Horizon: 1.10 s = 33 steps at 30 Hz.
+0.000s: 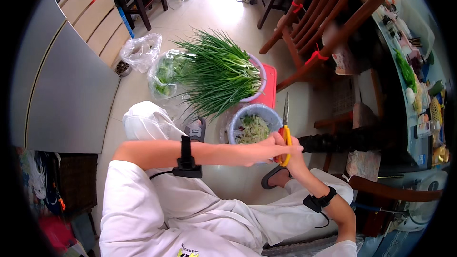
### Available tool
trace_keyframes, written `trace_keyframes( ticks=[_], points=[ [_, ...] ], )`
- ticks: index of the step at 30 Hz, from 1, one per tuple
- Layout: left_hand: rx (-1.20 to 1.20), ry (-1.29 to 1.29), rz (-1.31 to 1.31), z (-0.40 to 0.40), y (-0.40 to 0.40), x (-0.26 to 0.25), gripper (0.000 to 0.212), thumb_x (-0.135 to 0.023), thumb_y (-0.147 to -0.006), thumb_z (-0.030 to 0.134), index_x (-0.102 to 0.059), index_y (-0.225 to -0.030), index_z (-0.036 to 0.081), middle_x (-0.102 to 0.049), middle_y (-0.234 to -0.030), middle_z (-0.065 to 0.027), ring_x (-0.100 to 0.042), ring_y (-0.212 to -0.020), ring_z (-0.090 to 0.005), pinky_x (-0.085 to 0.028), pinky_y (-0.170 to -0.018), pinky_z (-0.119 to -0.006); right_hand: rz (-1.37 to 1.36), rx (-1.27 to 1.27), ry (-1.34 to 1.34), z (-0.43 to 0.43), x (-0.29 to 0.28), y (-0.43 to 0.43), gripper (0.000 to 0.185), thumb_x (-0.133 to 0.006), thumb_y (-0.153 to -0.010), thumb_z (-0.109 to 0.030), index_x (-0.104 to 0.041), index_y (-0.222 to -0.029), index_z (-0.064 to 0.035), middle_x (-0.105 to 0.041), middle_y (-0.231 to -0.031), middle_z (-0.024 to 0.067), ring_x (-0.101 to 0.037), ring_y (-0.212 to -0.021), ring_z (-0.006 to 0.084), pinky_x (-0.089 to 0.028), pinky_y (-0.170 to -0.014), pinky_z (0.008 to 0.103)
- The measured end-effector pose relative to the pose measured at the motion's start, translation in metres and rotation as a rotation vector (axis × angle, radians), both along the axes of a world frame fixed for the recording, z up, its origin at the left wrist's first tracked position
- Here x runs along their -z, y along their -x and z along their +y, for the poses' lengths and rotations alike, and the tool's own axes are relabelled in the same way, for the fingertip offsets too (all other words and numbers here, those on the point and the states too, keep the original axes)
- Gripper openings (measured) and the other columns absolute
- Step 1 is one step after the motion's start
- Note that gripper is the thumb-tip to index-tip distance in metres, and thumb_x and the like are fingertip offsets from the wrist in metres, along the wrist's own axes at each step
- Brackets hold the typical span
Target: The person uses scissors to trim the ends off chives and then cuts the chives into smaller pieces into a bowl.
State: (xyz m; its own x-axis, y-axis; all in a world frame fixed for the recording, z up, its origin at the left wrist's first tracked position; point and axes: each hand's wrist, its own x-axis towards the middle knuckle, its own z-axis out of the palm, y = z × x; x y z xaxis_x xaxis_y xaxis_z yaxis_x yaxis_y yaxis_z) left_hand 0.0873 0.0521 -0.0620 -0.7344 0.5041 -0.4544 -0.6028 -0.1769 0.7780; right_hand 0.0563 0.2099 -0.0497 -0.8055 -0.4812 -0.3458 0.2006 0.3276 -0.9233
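Observation:
A pair of scissors (286, 117) with yellow and red handles points away from me, its blades together. My right hand (295, 157) is around the handles. Crossing in front of me, my left hand (266, 148) meets the right at the handles, a finger lying over them. Whether the left grips anything is hidden by the overlap. Just beyond the hands, a blue plastic-lined bin (234, 123) contains pale green plant trimmings (254, 130). A large heap of green onions (217, 67) fills a lilac basin (263, 75), roots' ends towards the right.
The basin rests on a red stool (270, 85). Left of it are a clear bag of leafy greens (164, 78), another plastic bag (142, 51) and a small metal bowl (123, 68). A wooden chair (303, 43) and a cluttered table (403, 107) bound the right, a grey cabinet (71, 92) the left.

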Motion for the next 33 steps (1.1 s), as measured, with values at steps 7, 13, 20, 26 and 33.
trace_keyframes(
  ticks=[7,13,20,26,33],
  points=[
    [-0.182,0.1,0.083,-0.037,0.01,-0.029,0.106,-0.081,-0.081,0.054,-0.024,-0.154,0.002,-0.055,-0.13,-0.0122,-0.056,-0.12,-0.0206,-0.047,-0.101,-0.036,-0.06,-0.331,-0.032,-0.021,-0.034,0.046,0.024,-0.063,-0.1,-0.018,-0.062,-0.116,-0.0004,-0.066,-0.101,0.0022,-0.061,-0.097,0.0098,-0.05,-0.089,0.0274],
    [-0.54,0.059,0.206,-0.08,0.046,-0.059,0.103,-0.082,-0.081,0.05,-0.026,-0.151,0.0,-0.057,-0.126,-0.0142,-0.057,-0.118,-0.0214,-0.047,-0.1,-0.036,0.067,-0.175,0.016,-0.013,-0.005,0.16,0.02,-0.069,-0.097,-0.017,-0.066,-0.108,-0.0003,-0.068,-0.091,0.0009,-0.063,-0.081,0.0071,-0.05,-0.073,0.0239],
    [-0.687,0.059,0.244,-0.141,0.083,-0.097,0.092,-0.076,-0.083,0.054,-0.032,-0.144,0.001,-0.049,-0.135,-0.0162,-0.052,-0.127,-0.0235,-0.043,-0.106,-0.042,0.729,-0.225,-0.365,-0.043,0.13,0.211,0.019,-0.076,-0.087,-0.008,-0.07,-0.105,-0.0023,-0.069,-0.094,0.0086,-0.065,-0.074,0.015,-0.053,-0.071,0.0311],
    [-0.729,0.007,0.185,-0.162,0.092,-0.088,0.085,-0.076,-0.083,0.053,-0.036,-0.14,0.003,-0.05,-0.126,-0.0112,-0.054,-0.12,-0.0177,-0.045,-0.103,-0.04,0.907,-0.32,-0.412,-0.113,0.166,0.203,0.016,-0.065,-0.087,0.0,-0.071,-0.101,-0.0012,-0.069,-0.098,0.0138,-0.069,-0.083,0.0292,-0.056,-0.076,0.0391],
    [-0.679,-0.006,0.193,-0.163,0.084,-0.091,0.105,-0.077,-0.079,0.058,-0.028,-0.148,-0.004,-0.043,-0.138,-0.0185,-0.045,-0.133,-0.0256,-0.04,-0.111,-0.045,0.996,-0.326,-0.343,-0.143,0.191,0.214,0.016,-0.068,-0.089,-0.008,-0.072,-0.102,-0.0022,-0.068,-0.1,0.0178,-0.068,-0.09,0.0373,-0.054,-0.078,0.0465]
  ],
)
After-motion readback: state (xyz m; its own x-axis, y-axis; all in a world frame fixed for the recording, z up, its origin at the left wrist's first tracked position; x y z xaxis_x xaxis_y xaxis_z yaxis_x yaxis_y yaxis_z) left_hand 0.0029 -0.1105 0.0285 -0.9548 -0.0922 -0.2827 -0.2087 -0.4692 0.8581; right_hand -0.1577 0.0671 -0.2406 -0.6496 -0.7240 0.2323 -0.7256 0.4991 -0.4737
